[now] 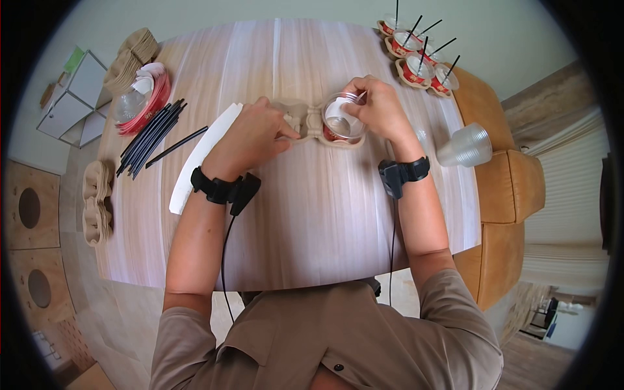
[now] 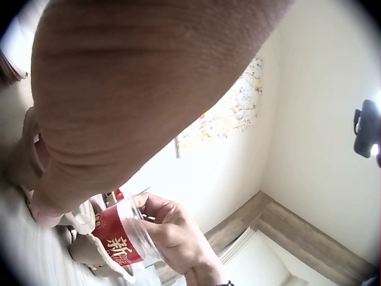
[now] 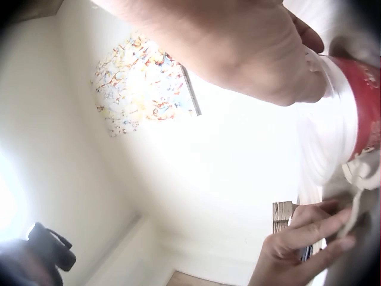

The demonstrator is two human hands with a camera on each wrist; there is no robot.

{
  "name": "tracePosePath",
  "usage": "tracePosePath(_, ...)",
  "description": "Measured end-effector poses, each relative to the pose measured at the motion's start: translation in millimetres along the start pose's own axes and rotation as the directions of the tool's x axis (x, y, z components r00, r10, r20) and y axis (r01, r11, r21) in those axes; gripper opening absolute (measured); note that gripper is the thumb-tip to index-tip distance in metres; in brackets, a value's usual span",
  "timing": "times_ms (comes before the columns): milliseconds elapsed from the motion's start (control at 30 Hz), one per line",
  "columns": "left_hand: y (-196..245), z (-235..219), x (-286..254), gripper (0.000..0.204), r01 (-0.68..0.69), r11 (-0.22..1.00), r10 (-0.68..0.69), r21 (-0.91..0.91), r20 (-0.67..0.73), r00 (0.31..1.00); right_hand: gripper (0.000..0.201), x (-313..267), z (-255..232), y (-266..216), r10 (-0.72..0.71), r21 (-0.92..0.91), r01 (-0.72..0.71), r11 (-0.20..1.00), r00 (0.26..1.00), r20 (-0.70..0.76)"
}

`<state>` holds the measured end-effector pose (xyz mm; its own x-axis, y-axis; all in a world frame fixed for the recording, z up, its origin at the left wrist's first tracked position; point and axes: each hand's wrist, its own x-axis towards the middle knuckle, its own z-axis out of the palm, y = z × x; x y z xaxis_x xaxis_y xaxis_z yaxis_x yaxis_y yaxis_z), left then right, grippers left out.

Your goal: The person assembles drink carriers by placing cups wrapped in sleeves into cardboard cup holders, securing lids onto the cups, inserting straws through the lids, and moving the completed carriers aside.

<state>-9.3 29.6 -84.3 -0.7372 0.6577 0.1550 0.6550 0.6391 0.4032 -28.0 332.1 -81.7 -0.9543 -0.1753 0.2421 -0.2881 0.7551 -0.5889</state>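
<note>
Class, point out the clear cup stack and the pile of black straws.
Clear cup stack (image 1: 465, 146), head view: side of the stack.
Pile of black straws (image 1: 151, 138), head view: middle of the pile.

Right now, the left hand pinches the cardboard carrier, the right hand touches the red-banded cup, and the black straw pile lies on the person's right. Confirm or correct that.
Wrong side: the head view shows the black straw pile on the person's left. The rest holds: the left hand pinches the cardboard carrier and the right hand touches the red-banded cup.
</note>
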Motion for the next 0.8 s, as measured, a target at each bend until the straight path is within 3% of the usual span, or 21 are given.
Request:
tracePosePath(33,1.4,-1.7,0.5,0.031,0.006,1.000,-0.006,0.001,0.014,1.000,0.020,1.1,-0.5,1.4,0.032,0.081,-0.034,0.996,0.999,0.023)
tracePosePath(167,2.4,-2.4,0.5,0.031,0.007,1.000,-0.007,-0.006,0.020,1.000,0.019,3.6,1.1,5.5,0.005,0.097,-0.007,0.995,1.000,0.017)
tracePosePath(367,1.9,-4.7,3.1,0.032,-0.002,1.000,0.000,0.024,0.048,0.999,0.016,3.6,-4.5,3.5,0.030,-0.007,-0.029,1.000,0.998,0.055)
tracePosePath(400,0.0,-2.8,2.8,0.032,-0.015,1.000,0.014,0.024,0.046,0.999,0.015,3.3,-9.3,6.9,0.040,0.083,-0.046,0.996,0.997,0.071)
tracePosePath(467,-5.4,3.8,0.4,0.033,-0.014,1.000,0.013,-0.021,-0.047,0.999,0.014,0.0,-30.7,14.3,0.063,0.156,-0.074,0.985,0.995,0.071)
tracePosePath(533,-5.1,4.2,0.5,0.033,0.008,1.000,-0.009,-0.014,-0.061,0.998,0.014,-5.9,-65.6,21.4,0.096,0.147,-0.080,0.986,0.990,-0.102)
tracePosePath(567,-5.6,3.4,1.1,0.033,0.052,0.999,-0.052,-0.002,-0.074,0.996,0.014,-11.9,-79.7,27.6,0.097,0.136,-0.082,0.987,0.989,-0.110)
tracePosePath(633,-11.1,7.7,3.5,0.032,0.069,0.997,-0.072,-0.032,-0.118,0.990,0.017,-25.7,-105.5,42.7,0.207,0.021,-0.206,0.978,0.971,-0.117)
tracePosePath(700,-16.7,14.2,5.8,0.032,0.092,0.994,-0.100,-0.061,-0.157,0.982,0.016,-34.0,-115.0,63.0,0.240,0.020,-0.240,0.971,0.967,-0.080)
tracePosePath(767,-20.7,19.1,6.8,0.032,0.087,0.991,-0.107,-0.099,-0.224,0.969,0.020,-37.5,-117.6,71.9,0.358,-0.150,-0.339,0.929,0.926,0.120)
tracePosePath(800,-22.2,20.9,7.1,0.032,0.089,0.991,-0.109,-0.099,-0.224,0.968,0.020,-37.5,-116.4,76.1,0.357,-0.149,-0.339,0.929,0.926,0.121)
